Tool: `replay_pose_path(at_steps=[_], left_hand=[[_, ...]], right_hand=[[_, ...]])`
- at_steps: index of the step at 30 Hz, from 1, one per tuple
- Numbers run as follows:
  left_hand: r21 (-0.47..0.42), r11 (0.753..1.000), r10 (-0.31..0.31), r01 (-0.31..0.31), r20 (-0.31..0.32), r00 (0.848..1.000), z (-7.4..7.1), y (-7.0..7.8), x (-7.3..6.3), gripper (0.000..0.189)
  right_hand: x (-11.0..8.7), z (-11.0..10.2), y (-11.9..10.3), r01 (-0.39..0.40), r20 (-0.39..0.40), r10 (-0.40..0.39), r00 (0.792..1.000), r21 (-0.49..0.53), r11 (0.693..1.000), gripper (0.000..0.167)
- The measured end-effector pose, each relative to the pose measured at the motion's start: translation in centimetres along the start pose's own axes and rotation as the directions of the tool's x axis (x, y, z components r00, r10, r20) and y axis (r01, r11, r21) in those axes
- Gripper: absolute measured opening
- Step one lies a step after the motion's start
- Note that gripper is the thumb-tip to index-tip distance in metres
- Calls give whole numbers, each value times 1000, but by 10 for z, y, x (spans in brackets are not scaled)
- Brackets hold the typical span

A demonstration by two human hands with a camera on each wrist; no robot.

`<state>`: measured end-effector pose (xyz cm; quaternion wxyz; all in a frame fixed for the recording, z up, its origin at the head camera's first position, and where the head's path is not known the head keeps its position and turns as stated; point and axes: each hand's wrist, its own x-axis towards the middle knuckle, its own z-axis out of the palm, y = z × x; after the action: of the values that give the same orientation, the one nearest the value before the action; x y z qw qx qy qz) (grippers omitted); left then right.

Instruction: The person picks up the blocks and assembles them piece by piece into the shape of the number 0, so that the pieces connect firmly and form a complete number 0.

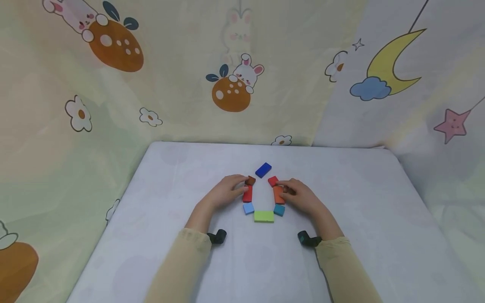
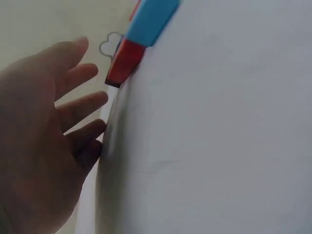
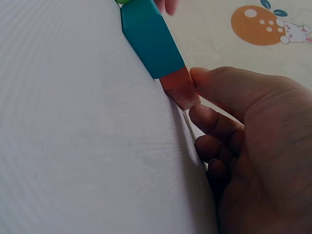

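Observation:
In the head view my left hand (image 1: 229, 189) reaches to the left side of a ring of blocks. Its fingertips are near a brown block (image 1: 251, 180) and a red block (image 1: 247, 194); in the left wrist view the fingers are spread and grip nothing. My right hand (image 1: 299, 195) is at the ring's right side. One fingertip reaches a small red block (image 1: 273, 181), and the thumb meets the edge of an orange block (image 1: 278, 195). The right wrist view shows the other fingers loosely bent beside the orange block (image 3: 181, 90).
A dark blue block (image 1: 263, 170) lies at the far end of the ring. Light blue (image 1: 248, 208), green (image 1: 264, 216) and teal (image 1: 279, 210) blocks form the near end. They lie on a white-covered table (image 1: 182, 168), with a patterned cloth (image 1: 182, 75) behind.

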<state>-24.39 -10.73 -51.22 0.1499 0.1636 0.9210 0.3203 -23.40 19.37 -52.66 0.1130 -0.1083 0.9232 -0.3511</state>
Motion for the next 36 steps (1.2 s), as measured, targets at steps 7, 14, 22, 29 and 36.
replay_pose_path(at_steps=[7,14,22,29,36], left_hand=[[157,984,101,-88,-71,992,22,-6,-7,57],[205,973,133,-110,-103,986,27,-11,-8,60],[240,966,127,-98,-108,986,29,-12,-7,62],[238,966,128,-98,-117,985,29,-11,-8,61],[241,964,147,-114,-125,981,29,-13,-8,61]], right_hand=[[1,1,2,6,-5,-6,1000,-1,1000,41],[0,1,3,-1,-6,1,1000,5,1000,41],[1,0,0,-3,-2,3,1000,-5,1000,41],[-1,-4,-2,-54,10,54,998,59,997,42],[13,-25,-11,-91,27,90,996,35,995,42]])
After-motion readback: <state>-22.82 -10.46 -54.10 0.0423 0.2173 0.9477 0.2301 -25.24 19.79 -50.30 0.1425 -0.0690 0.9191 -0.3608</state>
